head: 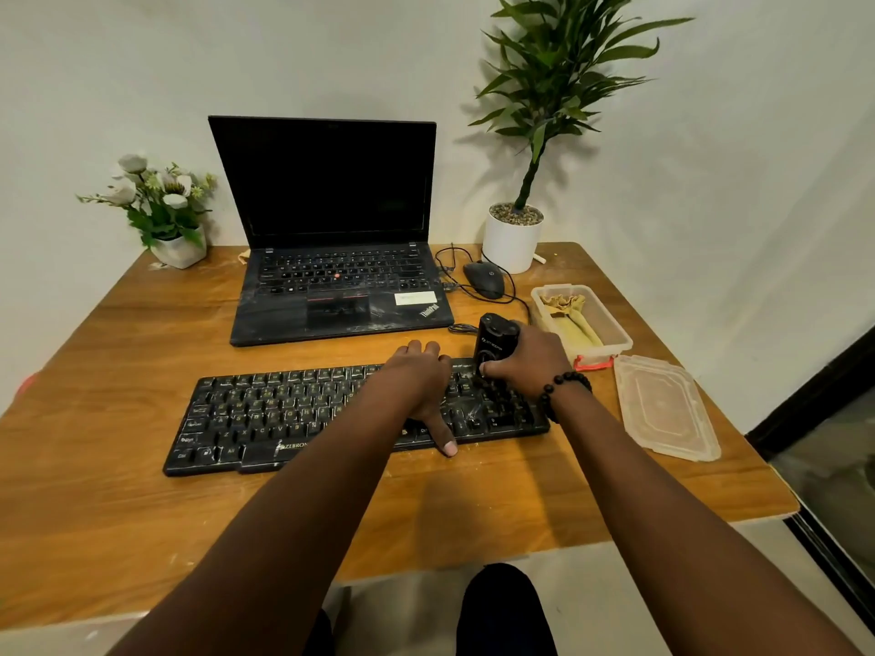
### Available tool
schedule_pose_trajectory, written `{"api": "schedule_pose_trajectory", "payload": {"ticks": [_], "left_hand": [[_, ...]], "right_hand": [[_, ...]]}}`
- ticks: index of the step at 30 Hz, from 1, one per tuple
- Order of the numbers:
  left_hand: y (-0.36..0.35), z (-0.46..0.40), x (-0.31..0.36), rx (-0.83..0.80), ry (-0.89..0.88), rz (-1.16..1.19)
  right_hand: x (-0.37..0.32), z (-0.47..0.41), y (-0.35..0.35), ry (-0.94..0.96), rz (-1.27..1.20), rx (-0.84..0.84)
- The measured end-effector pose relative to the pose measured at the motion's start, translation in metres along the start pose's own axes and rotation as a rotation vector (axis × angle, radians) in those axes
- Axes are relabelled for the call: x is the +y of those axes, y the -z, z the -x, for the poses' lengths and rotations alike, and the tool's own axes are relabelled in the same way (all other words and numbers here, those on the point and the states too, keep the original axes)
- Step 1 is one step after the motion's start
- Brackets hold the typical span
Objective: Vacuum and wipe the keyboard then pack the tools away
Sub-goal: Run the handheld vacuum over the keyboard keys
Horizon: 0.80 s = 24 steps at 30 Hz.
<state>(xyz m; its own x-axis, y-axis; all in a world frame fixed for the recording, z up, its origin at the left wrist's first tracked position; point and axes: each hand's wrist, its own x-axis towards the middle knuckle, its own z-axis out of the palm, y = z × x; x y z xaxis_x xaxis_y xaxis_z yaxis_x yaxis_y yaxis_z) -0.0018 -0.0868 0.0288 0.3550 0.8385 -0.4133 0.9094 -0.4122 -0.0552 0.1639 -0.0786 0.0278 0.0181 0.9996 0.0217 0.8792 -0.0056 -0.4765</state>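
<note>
A dusty black keyboard [293, 414] lies across the middle of the wooden table. My left hand [419, 385] rests flat on its right half, fingers spread toward the far edge and thumb reaching the near edge. My right hand [530, 359] grips a small black handheld vacuum [492, 340], held upright with its lower end on the keys at the keyboard's right end. A clear plastic box [615, 340] stands at the right with a folded yellowish cloth [570, 317] inside. Its lid [663, 407] lies beside it on the table.
An open black laptop [331, 258] sits behind the keyboard. A wired mouse [484, 278] and its cable lie to its right. A white potted plant [513, 241] stands at the back right, a flower pot [177, 248] at the back left. The table edge runs close on the right.
</note>
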Motion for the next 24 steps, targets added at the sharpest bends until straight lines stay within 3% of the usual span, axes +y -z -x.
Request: {"api": "schedule_pose_trajectory", "payload": {"ticks": [4, 8, 13, 18, 22, 24], "left_hand": [[-0.002, 0.001, -0.002, 0.009, -0.002, 0.027], [-0.002, -0.002, 0.0, -0.012, 0.008, 0.005], [-0.003, -0.007, 0.0, -0.032, 0.016, 0.001], [-0.003, -0.008, 0.001, -0.039, 0.015, 0.001], [-0.002, -0.007, 0.002, -0.036, 0.013, -0.015], [-0.001, -0.007, 0.002, -0.032, 0.01, -0.017]], "right_hand": [[0.006, -0.004, 0.011, -0.068, 0.054, 0.073], [0.015, 0.002, 0.013, -0.099, -0.213, 0.18], [0.027, 0.004, 0.006, -0.128, -0.252, 0.075], [0.022, -0.009, 0.021, -0.055, 0.049, 0.121], [0.016, -0.01, 0.016, -0.002, -0.175, 0.039], [0.014, -0.012, 0.009, 0.003, -0.118, 0.01]]}}
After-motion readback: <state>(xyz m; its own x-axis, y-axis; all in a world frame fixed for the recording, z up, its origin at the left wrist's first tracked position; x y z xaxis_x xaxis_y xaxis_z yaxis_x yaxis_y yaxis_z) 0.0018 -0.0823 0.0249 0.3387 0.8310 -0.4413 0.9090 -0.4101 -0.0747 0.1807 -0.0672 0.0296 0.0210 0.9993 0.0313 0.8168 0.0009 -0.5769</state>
